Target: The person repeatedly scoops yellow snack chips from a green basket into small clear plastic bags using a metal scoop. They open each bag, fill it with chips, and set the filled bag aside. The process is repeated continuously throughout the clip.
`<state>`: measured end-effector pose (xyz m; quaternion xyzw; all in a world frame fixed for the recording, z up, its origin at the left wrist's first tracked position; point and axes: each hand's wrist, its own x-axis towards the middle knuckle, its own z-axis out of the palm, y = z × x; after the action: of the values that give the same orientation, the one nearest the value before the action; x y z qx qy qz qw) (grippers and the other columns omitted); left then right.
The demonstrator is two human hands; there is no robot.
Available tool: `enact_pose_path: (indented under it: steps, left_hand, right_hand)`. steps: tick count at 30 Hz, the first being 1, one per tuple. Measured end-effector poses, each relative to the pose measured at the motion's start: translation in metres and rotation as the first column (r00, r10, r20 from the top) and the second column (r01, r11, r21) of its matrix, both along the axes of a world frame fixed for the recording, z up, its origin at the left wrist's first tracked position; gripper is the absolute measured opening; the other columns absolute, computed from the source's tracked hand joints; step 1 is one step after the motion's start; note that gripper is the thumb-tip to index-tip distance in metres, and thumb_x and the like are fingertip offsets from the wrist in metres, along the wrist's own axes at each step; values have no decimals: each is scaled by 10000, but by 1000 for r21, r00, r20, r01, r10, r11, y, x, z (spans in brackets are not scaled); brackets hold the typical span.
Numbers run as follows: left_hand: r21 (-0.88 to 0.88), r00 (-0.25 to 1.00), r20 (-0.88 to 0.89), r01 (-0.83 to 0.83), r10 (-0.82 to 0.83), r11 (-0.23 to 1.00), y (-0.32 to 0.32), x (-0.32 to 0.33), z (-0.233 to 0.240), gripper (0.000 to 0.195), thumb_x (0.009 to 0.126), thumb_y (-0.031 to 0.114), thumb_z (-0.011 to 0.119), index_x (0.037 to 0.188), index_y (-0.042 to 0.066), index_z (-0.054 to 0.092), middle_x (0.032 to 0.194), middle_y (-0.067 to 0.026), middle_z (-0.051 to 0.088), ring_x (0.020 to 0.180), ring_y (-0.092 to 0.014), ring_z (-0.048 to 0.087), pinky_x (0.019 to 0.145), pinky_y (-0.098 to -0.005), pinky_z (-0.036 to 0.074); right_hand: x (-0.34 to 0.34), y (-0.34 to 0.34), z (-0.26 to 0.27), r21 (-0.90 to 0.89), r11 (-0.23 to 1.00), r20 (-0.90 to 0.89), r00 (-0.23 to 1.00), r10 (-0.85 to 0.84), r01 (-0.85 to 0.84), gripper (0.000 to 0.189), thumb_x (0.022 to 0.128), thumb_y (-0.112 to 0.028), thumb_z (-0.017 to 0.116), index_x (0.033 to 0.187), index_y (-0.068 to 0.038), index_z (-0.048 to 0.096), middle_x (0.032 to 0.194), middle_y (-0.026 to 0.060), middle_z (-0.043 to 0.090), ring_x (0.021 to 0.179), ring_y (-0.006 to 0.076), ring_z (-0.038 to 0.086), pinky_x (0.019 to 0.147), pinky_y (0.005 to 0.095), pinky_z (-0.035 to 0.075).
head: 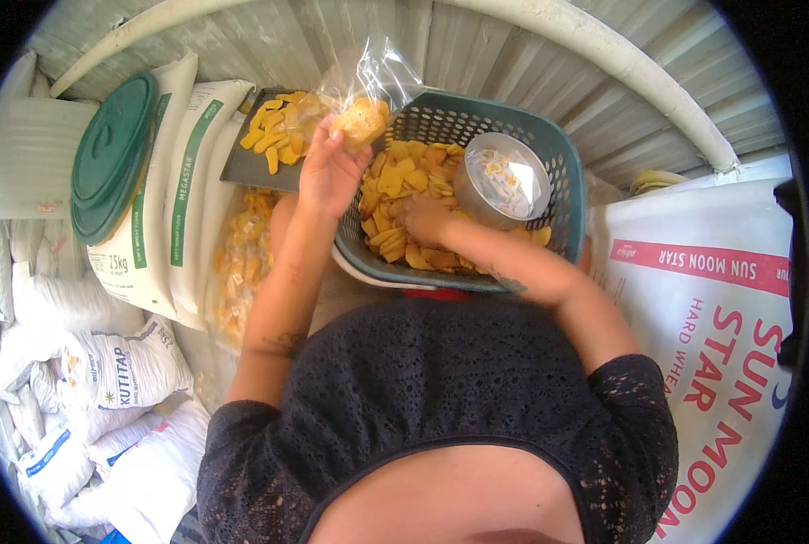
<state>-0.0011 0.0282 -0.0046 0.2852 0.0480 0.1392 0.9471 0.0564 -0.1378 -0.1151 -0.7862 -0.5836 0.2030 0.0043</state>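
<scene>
My left hand (333, 166) holds a clear plastic bag (384, 68) with golden flat pieces (361, 122), perhaps biscuits or toasted bread slices, at its bottom. In the green perforated plastic basket (574, 156), my right hand (426, 219) reaches among many similar loose pieces (404, 178); its fingertips are blurred and partly hidden, so its grip is unclear. A round metal container (471, 194) with small printed packets or slips (503, 178) rests in the basket, right of the pieces. Left of the basket, a dark tray (241, 163) bears more yellow pieces (272, 132), partly behind the bag.
Flour sacks (193, 204) stand at the left beside a green round lid (114, 160). A large clear bag of packed pieces (241, 262) lies near my left forearm. White sacks (132, 374) pile at lower left; another large sack (703, 326) stands right. A corrugated wall (499, 61) rises behind.
</scene>
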Motion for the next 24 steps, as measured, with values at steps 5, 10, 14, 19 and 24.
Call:
enact_pose_path:
  steps: [5, 10, 14, 19, 24]
  left_hand:
    - [40, 1000, 12, -2, 1, 999, -2, -1, 2, 357, 842, 137, 516, 1176, 123, 392, 1152, -51, 484, 1025, -193, 492, 803, -324, 455]
    - [51, 1000, 0, -5, 5, 999, -2, 0, 4, 341, 867, 186, 492, 1187, 120, 394, 1158, -55, 481, 1041, -196, 488, 804, -335, 454]
    - [83, 998, -53, -13, 17, 997, -3, 1, 0, 305, 883, 216, 477, 1164, 112, 417, 1148, -56, 487, 1038, -197, 493, 806, -356, 450]
    - [130, 999, -49, -7, 13, 992, -2, 1, -6, 268, 894, 252, 465, 1117, 104, 461, 1100, -61, 512, 1000, -209, 518, 808, -368, 447]
    - [-80, 995, -47, 78, -82, 994, -3, -2, -1, 244, 898, 266, 448, 1075, 102, 484, 1116, -71, 514, 953, -217, 539, 790, -366, 462]
  right_hand:
    - [1, -5, 26, -48, 997, -264, 962, -72, 62, 380, 777, -196, 522, 1124, -43, 523, 964, 193, 600, 839, 332, 581, 733, 415, 464]
    - [-31, -19, 68, -155, 985, -576, 804, -147, 69, 413, 848, -240, 493, 1159, 28, 449, 1028, 253, 545, 969, 377, 520, 833, 413, 401]
    - [-24, -23, 92, -219, 935, -638, 684, -354, 280, 343, 876, -262, 475, 1083, 11, 463, 862, 158, 570, 719, 237, 580, 620, 344, 489]
    - [25, -56, 134, 19, 595, -905, 267, -331, 804, 195, 883, -177, 456, 1012, -33, 473, 758, 15, 514, 582, 72, 506, 470, 190, 450]
    - [45, -78, 165, -35, 282, -991, -69, 111, 959, 314, 855, -139, 465, 1147, -25, 447, 873, 52, 543, 586, 101, 507, 476, 203, 412]
